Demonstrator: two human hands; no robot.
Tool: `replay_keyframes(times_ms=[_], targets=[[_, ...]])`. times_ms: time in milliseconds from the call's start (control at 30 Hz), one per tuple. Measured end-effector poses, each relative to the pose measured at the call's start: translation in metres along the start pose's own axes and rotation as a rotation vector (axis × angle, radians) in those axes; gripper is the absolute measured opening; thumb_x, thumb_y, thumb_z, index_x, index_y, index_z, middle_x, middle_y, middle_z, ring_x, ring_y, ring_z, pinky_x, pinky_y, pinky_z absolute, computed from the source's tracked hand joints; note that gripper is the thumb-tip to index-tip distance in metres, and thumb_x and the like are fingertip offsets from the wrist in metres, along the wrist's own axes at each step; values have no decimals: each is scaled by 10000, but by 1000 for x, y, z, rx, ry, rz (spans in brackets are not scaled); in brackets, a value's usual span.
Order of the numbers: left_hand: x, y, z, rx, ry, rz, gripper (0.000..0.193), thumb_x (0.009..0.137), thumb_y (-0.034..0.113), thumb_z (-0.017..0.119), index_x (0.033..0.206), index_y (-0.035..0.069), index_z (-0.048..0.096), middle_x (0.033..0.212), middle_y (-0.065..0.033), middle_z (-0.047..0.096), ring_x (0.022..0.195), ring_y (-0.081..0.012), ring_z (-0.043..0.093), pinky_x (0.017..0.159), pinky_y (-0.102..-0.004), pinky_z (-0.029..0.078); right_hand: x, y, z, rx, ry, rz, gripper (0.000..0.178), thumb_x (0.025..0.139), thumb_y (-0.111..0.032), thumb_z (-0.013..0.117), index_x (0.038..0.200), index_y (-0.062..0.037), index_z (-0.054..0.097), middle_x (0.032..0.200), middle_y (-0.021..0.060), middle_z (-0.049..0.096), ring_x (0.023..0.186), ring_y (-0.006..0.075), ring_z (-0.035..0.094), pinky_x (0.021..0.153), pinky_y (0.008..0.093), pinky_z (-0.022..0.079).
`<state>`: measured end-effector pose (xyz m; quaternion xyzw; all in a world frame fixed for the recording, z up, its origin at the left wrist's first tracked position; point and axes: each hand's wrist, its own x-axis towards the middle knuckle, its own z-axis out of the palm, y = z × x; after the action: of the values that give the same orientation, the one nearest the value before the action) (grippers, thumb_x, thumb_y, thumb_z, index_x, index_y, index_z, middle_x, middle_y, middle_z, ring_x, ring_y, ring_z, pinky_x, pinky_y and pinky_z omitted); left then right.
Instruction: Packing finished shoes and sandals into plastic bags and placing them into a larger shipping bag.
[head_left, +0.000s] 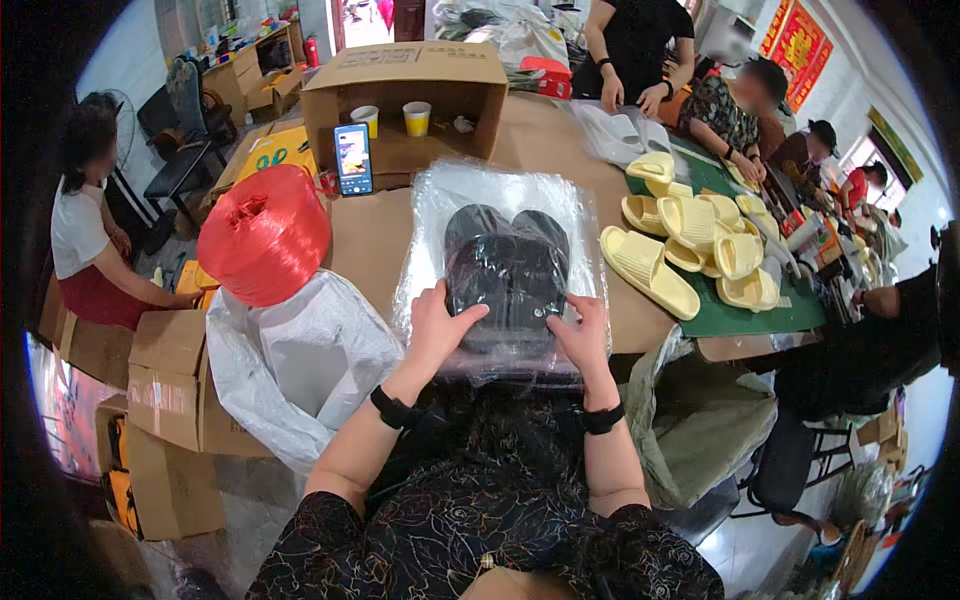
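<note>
A pair of black slide slippers [507, 265] lies inside a clear plastic bag [500, 335], right in front of me. My left hand [440, 325] grips the bag's left side, its thumb pressed on top near the slippers. On the opposite side my right hand [582, 335] holds the bag the same way; the fingers of both hands are partly hidden at its edges. Beneath the slippers is a stack of clear plastic bags [425, 210] on the cardboard-covered table [375, 225].
Left stands a large red roll of plastic twine [265, 235] above a white sack [340, 340]. An open carton [405, 70] with paper cups and a propped phone [353, 158] are ahead. Cream slippers [650, 270] pile up on a green mat [790, 318] at right; several people work nearby.
</note>
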<state>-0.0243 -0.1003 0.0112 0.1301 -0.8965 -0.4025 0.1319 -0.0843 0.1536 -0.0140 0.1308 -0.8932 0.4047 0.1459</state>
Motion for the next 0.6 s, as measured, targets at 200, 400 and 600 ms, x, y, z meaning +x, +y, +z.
replay_keyframes(times_ms=[200, 400, 600], targets=[[-21, 10, -6, -574, 219, 187, 535, 797, 225, 774, 1214, -46, 575, 996, -194, 619, 999, -298, 581, 899, -377, 460, -11, -32, -15, 329, -44, 62, 499, 700, -81, 769, 1160, -53, 578, 1010, 71, 527, 892, 147, 497, 736, 270, 438], [-35, 41, -50, -1055, -11, 97, 446, 894, 107, 676, 1279, -63, 529, 1158, -49, 638, 1017, -114, 585, 912, -288, 461, -9, -57, -26, 941, 1, 166, 527, 740, 26, 761, 1141, -87, 440, 927, -2, 426, 785, 75, 429, 665, 220, 386], [-45, 37, -63, -1484, -311, -201, 439, 926, 154, 629, 1318, -5, 511, 1170, -71, 642, 1040, -164, 615, 929, -323, 492, 0, -77, -41, 1203, -138, 114, 883, 714, 115, 700, 1479, -32, 285, 1407, 124, 452, 1271, 248, 477, 1044, 357, 407]])
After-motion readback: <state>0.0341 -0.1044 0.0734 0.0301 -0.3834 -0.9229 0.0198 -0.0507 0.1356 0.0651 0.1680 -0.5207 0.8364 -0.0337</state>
